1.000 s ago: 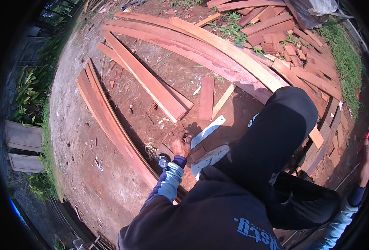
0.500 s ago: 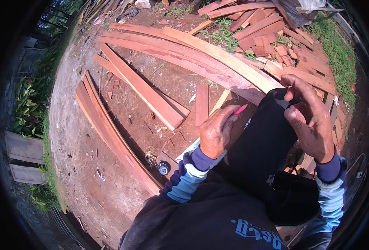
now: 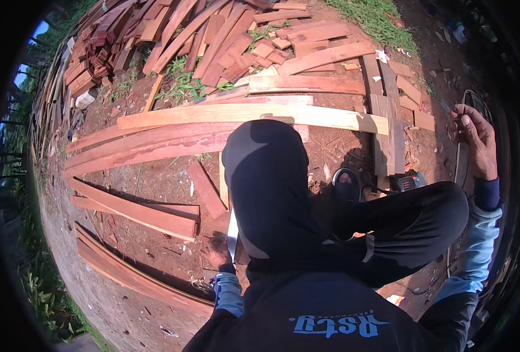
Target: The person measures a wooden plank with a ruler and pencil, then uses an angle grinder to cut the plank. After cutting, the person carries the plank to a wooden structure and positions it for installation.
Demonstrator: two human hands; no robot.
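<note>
My left hand [image 3: 217,252] is down low by the ground, half in shadow, beside a pale flat strip [image 3: 232,233] next to my leg. Its fingers are too dark to make out, and no pink pointed stick shows there. My right hand [image 3: 477,141] is raised at the far right, its fingers loosely bent with the thumb near the index finger. I see nothing between them. A short reddish board [image 3: 207,189] lies beyond my left hand. Across the ground in front of my knee stretches a long pale-yellow plank [image 3: 183,115].
Long reddish planks [image 3: 142,148] lie beside the yellow one. More boards [image 3: 134,208] and a narrow stack [image 3: 131,276] are at the left. Offcuts [image 3: 266,50] are heaped at the back. A power tool [image 3: 409,182] sits by dark beams [image 3: 383,135] near my foot [image 3: 345,179].
My view has swung to the right. The left hand, which held a pink pointed stick, has dropped toward the ground. The right hand has moved out to the right, away from the knee.
</note>
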